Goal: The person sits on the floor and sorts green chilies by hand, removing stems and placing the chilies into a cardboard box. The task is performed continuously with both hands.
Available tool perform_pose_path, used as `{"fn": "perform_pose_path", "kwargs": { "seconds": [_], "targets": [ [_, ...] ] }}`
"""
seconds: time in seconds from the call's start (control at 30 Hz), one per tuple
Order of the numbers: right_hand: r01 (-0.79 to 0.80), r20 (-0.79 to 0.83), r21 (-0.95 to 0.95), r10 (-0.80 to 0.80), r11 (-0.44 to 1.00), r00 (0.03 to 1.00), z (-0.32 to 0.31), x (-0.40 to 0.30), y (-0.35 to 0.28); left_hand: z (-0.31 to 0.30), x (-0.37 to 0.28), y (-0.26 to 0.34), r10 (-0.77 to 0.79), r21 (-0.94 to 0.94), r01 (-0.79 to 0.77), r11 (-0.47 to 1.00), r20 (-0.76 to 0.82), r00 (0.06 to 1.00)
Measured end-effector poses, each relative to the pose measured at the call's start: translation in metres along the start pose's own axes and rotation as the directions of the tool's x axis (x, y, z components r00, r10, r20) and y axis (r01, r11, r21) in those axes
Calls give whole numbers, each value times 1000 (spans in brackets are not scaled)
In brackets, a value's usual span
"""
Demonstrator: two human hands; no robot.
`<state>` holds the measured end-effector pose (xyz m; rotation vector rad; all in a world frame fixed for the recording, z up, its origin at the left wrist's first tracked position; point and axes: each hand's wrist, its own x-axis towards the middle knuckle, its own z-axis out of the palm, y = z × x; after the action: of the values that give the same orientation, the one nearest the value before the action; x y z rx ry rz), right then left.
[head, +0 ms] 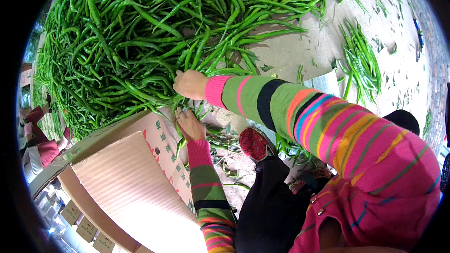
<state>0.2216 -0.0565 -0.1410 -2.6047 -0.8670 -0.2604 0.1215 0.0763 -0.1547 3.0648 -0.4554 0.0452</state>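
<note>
A large heap of long green chili peppers (140, 42) fills the upper left and middle. My right hand (191, 84), in a striped sleeve, reaches to the heap's near edge; its fingers are curled at the peppers, and whether they grip any is hidden. Just below it, my left hand (190, 124) lies beside the box corner with its fingertips among pepper ends; its grip cannot be made out. The open cardboard box (123, 168) stands at the lower left, touching the heap, and bears printed writing.
A small bunch of green peppers (362, 58) lies apart on the pale ground at right. A sheet of printed paper (323, 82) lies partly under my right arm. My red patterned shoe (255, 144) is near the box. Another person (37, 140) is at far left; closed cartons (86, 230) stand behind.
</note>
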Motion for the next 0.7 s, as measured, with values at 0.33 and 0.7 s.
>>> {"fn": "perform_pose_path", "kwargs": {
  "seconds": [0.33, 0.7],
  "targets": [
    [1, 276, -65, 18, 998, 961, -33, -29, 13, 10, -3, 6, 69, -93, -74, 993, -55, 996],
    [-327, 488, -20, 295, 945, 822, -152, -64, 48, -70, -15, 55, 305, -500, -335, 799, -142, 942]
  ]
}}
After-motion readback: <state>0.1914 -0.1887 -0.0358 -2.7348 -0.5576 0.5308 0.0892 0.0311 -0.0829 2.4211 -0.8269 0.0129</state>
